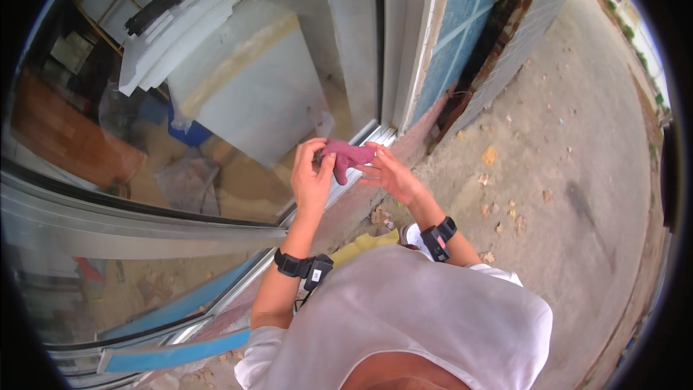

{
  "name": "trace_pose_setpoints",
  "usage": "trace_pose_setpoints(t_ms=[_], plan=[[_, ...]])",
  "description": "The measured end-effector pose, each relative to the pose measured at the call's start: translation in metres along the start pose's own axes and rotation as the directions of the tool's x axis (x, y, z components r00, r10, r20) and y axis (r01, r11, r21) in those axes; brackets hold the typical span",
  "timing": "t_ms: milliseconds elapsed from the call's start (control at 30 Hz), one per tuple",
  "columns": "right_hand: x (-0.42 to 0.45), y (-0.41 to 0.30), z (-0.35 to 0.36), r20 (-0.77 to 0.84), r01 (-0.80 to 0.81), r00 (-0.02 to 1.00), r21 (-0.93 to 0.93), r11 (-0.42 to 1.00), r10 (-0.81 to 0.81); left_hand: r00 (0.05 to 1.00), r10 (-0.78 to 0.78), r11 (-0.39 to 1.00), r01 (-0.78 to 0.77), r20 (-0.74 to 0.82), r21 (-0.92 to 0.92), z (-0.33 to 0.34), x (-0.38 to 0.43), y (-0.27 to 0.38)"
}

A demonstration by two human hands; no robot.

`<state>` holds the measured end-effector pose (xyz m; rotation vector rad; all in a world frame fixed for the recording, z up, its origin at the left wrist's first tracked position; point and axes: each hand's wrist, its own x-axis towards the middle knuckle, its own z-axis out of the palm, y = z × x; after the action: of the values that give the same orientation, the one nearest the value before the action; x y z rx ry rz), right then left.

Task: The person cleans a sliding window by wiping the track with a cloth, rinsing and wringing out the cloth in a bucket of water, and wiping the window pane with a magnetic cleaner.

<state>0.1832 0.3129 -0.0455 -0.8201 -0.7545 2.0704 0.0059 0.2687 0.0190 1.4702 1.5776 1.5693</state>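
A crumpled maroon cloth (346, 157) hangs between my two hands, in front of a sliding glass door. My left hand (312, 170) pinches its left end between thumb and fingers. At its right end, my right hand (391, 173) has the thumb and forefinger on the cloth, while the other fingers are spread. One fold of the cloth droops below the left thumb. Just beyond the hands lies the metal door track (385, 134), partly hidden by them. Both wrists wear black strapped devices.
Behind the glass stand a large white box (260, 81) with white foam pieces (187, 24) on top and an orange-brown panel (70, 130). A blue-tiled wall (460, 16) and a rusty-edged metal panel (501, 49) rise ahead. Dry leaves (489, 155) litter the concrete ground (584, 135) at right.
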Motion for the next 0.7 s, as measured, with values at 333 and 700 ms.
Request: trace_pose_setpoints(t_ms=[333, 700], plan=[[0.047, -0.066, 0.044, -0.147, 0.674, 0.351, -0.646, 0.358, -0.925, 0.946, 0.152, 0.879, -0.262, 0.286, 0.398, -0.04, -0.026, 0.044], [0.124, 0.066, -0.072, -0.474, 0.242, 0.803, -0.295, 0.924, -0.362, 0.979, -0.029, 0.911, -0.058, 0.203, 0.408, -0.078, -0.077, 0.011]])
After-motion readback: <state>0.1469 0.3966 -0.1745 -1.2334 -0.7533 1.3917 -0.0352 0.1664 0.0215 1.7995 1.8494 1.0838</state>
